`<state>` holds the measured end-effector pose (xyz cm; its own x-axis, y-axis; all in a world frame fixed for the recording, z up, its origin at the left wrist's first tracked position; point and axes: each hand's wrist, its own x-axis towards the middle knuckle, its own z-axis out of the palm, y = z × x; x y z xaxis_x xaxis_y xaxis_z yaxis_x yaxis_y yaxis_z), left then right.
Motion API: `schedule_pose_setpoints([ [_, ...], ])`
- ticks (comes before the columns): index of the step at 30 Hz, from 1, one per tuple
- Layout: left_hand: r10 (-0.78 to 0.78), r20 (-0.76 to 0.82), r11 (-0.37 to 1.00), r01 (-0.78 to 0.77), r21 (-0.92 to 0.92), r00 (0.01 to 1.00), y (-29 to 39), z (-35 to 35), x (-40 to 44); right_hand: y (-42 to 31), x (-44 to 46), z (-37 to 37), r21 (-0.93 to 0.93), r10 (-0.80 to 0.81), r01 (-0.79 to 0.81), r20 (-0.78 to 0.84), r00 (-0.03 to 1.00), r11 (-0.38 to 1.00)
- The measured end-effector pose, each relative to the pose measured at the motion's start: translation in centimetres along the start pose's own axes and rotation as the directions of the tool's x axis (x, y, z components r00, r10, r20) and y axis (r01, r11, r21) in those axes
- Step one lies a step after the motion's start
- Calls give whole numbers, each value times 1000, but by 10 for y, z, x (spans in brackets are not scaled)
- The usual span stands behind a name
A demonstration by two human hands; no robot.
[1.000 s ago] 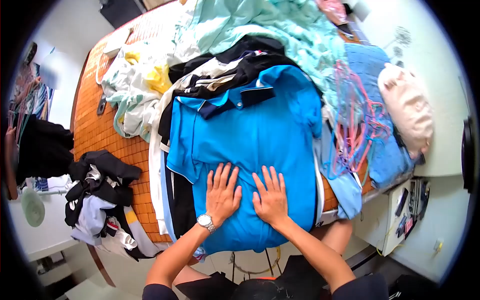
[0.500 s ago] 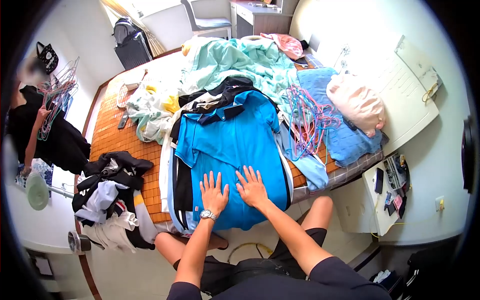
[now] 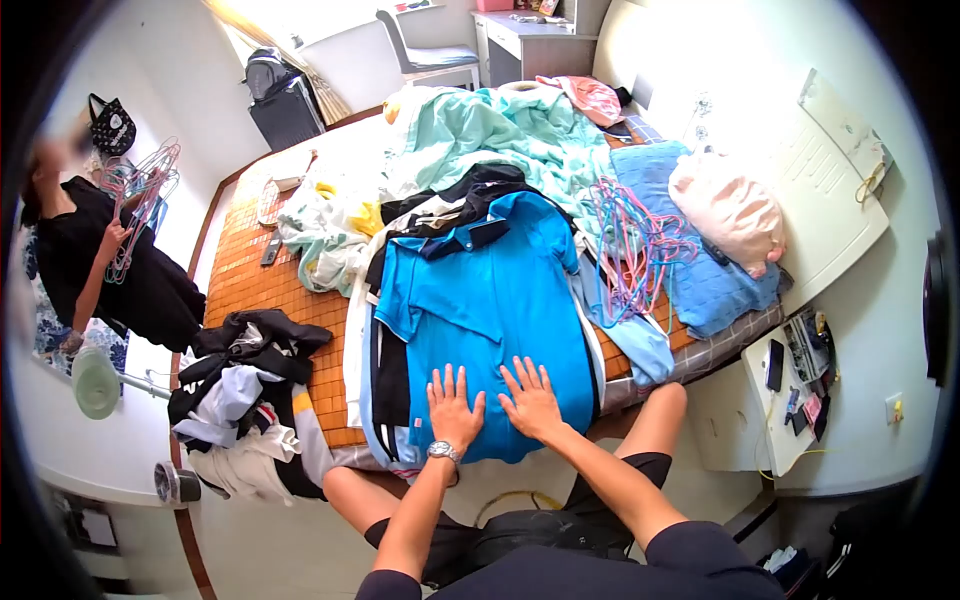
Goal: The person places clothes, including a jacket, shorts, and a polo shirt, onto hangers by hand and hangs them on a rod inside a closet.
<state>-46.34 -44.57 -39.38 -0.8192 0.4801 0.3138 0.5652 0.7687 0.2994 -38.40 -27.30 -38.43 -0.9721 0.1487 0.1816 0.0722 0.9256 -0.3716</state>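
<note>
The left hand [image 3: 455,415] and right hand [image 3: 531,404] lie flat, grip spread and unclosed, on the shirt [image 3: 470,300], probably light, limp, best held at both shoulders [image 3: 527,212].

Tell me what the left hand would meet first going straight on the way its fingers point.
The left hand, apparently flat on the blue polo shirt, would likely meet a crease across that shirt first, with its dark collar farther on.

White wall [image 3: 190,110], bright window [image 3: 285,16], chair [image 3: 441,56], desk [image 3: 535,40]
</note>
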Motion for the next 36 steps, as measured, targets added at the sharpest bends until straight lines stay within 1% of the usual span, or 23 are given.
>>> schedule_pose_setpoints([
  [1, -4, -6, 1000, 3, -11, 1000, 0, 0, 0, -1, 0, 0, 11, -5, 5, 4, 1000, 1000],
  [3, -16, -8, 1000, 16, -8, 1000, 1, -3, 1, 0, -1, 3, -39, -3, 2, -25, 1000, 999],
  [7, -24, 18, 999, 24, -28, 1000, 3, -6, -6, 2, -3, 3, -36, -30, 29, -27, 999, 999],
  [9, -27, 0, 999, 27, -36, 1000, 7, -6, -8, 2, -3, 0, -48, -33, 32, -35, 999, 998],
  [13, -56, -7, 997, 56, -56, 998, 12, -4, -16, 3, -11, -2, -47, -32, 32, 11, 999, 998],
  [16, -69, -28, 996, 67, -63, 997, 20, -4, -25, 1, -12, -3, -24, -49, 49, -10, 999, 999],
  [19, -79, -1, 995, 79, -58, 997, 24, -6, -33, 3, -25, -5, -30, -53, 52, -10, 999, 998],
  [21, -64, -10, 997, 63, -48, 998, 27, -10, -37, 1, -24, -8, -9, -54, 54, 8, 999, 998],
  [22, -57, -18, 998, 56, -35, 998, 26, -10, -37, 1, -24, -9, -18, -69, 68, -58, 996, 998],
  [23, -58, -18, 998, 58, -36, 998, 25, -12, -34, 2, -21, -15, -19, -69, 68, -56, 996, 997],
  [25, -73, 19, 995, 74, -60, 997, 19, -17, -23, 1, -2, -30, 216, 1, -6, 24, 1000, 976],
  [26, -89, 3, 992, 89, -88, 996, 19, -21, -12, -14, 11, -67, 448, 127, -123, 21, 992, 885],
  [27, -108, 11, 991, 109, -78, 994, 17, -19, 0, -27, 24, -105, 638, 151, -132, 24, 988, 759],
  [28, -101, 1, 993, 101, -59, 995, 15, -17, 11, -46, 31, -154, 725, 127, -88, 0, 992, 683],
  [29, -94, -13, 995, 93, -41, 996, 14, -14, 21, -58, 34, -199, 739, -3, 112, -147, 989, 664],
  [30, -33, -87, 998, 29, -50, 996, 13, -10, 30, -74, 32, -247, 666, -105, 259, -263, 959, 699],
  [31, -44, -87, 998, 41, -40, 995, 14, -5, 31, -83, 28, -286, 576, -219, 398, -356, 908, 714],
  [32, -37, -84, 999, 36, -10, 996, 16, 0, 35, -88, 26, -318, 464, -332, 528, -441, 834, 711],
  [33, -23, -83, 1000, 25, 18, 996, 18, 3, 41, -89, 23, -338, 412, -403, 584, -448, 798, 699],
  [34, -62, -55, 998, 61, -18, 997, 18, 4, 41, -102, 18, -347, 349, -350, 600, -564, 748, 720],
  [35, -58, -58, 998, 58, -11, 997, 17, 5, 40, -95, 21, -359, 381, -406, 664, -565, 718, 644],
  [36, -44, -54, 999, 42, -31, 998, 15, 3, 39, -101, 22, -374, 404, -430, 644, -504, 749, 649],
])
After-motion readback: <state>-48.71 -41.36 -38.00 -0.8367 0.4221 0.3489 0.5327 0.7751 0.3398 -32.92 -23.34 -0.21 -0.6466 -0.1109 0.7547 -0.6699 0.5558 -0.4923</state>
